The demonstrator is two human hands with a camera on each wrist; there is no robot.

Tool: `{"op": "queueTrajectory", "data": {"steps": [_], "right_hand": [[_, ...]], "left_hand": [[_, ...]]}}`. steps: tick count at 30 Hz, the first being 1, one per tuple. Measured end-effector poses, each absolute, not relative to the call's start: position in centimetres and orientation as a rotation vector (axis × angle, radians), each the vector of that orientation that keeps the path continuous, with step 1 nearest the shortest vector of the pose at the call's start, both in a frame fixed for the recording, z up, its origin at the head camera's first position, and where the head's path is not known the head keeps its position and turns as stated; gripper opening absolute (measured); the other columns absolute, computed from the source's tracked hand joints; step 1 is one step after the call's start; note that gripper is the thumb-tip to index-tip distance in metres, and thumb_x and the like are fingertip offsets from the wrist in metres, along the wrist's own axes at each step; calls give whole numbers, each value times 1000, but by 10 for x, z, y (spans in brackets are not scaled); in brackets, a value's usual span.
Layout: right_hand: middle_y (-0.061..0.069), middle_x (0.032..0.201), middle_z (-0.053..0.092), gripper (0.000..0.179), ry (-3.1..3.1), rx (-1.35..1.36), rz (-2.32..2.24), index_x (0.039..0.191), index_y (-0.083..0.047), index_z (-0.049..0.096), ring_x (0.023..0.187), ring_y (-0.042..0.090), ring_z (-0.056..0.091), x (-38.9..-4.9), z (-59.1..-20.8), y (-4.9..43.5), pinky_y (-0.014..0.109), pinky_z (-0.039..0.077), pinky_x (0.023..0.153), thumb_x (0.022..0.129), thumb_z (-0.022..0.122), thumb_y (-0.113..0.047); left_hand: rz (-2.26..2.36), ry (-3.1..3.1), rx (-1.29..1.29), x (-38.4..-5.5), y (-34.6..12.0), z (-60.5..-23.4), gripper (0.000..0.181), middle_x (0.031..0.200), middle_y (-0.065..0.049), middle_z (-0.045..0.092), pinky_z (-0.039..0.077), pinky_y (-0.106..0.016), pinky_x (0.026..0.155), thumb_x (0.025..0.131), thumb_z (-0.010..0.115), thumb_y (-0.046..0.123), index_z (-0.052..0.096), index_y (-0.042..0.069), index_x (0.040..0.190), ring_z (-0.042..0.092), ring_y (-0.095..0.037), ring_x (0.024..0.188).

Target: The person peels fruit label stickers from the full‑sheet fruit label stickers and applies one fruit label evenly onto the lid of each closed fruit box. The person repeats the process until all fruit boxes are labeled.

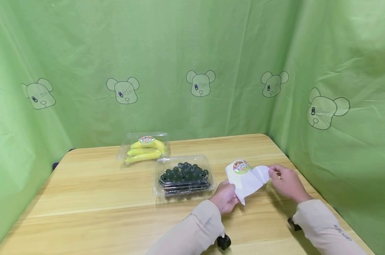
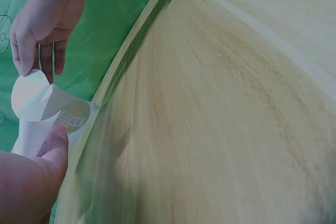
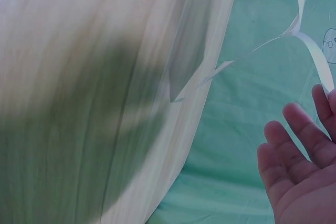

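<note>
My left hand (image 1: 225,198) holds a white sheet of stickers (image 1: 247,186) above the table's right side, its thumb on the face of the sheet. A round fruit label (image 1: 241,167) with colourful print lies on that sheet. At the sheet's right side, my right hand (image 1: 287,181) pinches the edge of a round sticker (image 1: 261,174) between thumb and index finger. This sticker shows its white back and curls up from the sheet, still overlapping it. In the right wrist view the other fingers (image 3: 286,150) of the right hand are spread loosely.
Left of the hands stands a clear plastic box of dark grapes (image 1: 185,175), its lid closed. Farther back is a clear box with yellow bananas (image 1: 146,150), bearing a round label (image 1: 146,140). Green curtains (image 1: 166,53) enclose the wooden table (image 1: 93,187).
</note>
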State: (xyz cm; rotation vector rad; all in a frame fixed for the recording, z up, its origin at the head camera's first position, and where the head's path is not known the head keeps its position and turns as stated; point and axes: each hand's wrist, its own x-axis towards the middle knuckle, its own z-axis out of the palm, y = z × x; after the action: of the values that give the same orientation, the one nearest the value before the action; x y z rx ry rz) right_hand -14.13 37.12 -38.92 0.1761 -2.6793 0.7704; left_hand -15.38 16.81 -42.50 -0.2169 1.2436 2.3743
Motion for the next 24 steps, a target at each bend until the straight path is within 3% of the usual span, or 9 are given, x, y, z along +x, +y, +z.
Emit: {"op": "queueTrajectory", "data": {"steps": [16,24], "right_hand": [[30,102,66,26,-2631,144,789,105,10,65,89,44,63,-139,-387,377,57,52,74,97,51,-10],[29,103,66,27,-2627,109,780,104,9,65,86,42,64,-137,-383,377,49,52,70,98,50,-12]], "left_hand": [[2378,1247,-255,-155,168,-425,35,108,-20,62,49,-49,96,97,31,-7,45,-10,129,60,-36,109],[2378,1251,-246,-153,168,-424,36,108,-20,62,49,-50,96,96,30,-8,44,-10,129,60,-37,109]]}}
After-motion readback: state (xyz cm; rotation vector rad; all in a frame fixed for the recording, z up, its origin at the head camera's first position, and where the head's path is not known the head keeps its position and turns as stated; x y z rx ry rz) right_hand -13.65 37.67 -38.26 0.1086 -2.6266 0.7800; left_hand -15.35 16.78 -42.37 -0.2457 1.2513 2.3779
